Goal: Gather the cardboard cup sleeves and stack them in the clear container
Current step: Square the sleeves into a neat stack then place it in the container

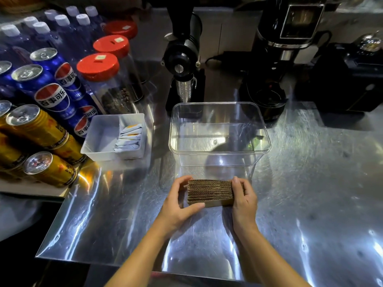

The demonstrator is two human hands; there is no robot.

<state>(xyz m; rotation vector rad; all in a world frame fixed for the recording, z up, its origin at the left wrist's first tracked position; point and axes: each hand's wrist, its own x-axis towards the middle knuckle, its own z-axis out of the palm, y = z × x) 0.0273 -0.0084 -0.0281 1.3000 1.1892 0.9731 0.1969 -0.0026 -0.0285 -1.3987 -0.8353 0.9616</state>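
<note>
On the steel counter [310,183], the clear container [220,132] stands open and empty, in front of a black grinder [183,59]. To its left is a white tray [99,137] with sachets [129,137]. Just before the container, near the person, the stack of cardboard sleeves [210,192] is pressed between the left hand [178,201] and the right hand [244,198], the fingers closed on both ends.

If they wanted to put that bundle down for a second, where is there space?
Bare counter lies right of the clear container, and more in front toward the near edge. The left is crowded with cans, jars and a white tray.
</note>
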